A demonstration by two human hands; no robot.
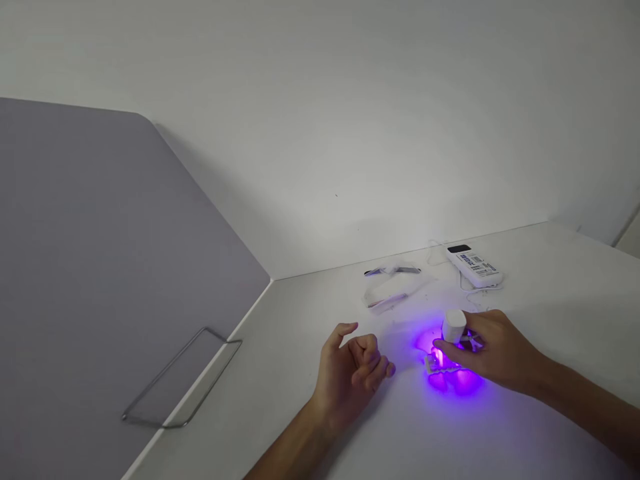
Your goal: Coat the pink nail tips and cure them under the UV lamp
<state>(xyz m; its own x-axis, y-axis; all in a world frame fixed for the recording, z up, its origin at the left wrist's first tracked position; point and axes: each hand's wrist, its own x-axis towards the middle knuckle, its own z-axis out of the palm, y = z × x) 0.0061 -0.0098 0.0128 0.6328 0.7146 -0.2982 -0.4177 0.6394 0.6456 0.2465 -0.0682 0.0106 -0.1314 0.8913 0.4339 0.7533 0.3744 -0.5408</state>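
Observation:
Wrapped around a small white UV lamp (455, 326), the fingers of my right hand (500, 350) keep it upright low over the table. Violet light spills out below it. Beneath the lamp lies a small pale piece with an uneven edge (429, 365); the glare and my fingers hide most of it, so its kind is unclear. My left hand (350, 367) hovers to the left of the glow, palm up. It holds nothing, with the fingers loosely curled and the thumb standing apart.
A white power bank (477, 267) with a dark display and printed label lies at the back right, beside a thin white cable (467, 289). Crumpled clear plastic packaging (393, 287) is left of it. A grey panel (100, 220) and bent metal wire frame (205, 390) occupy the left.

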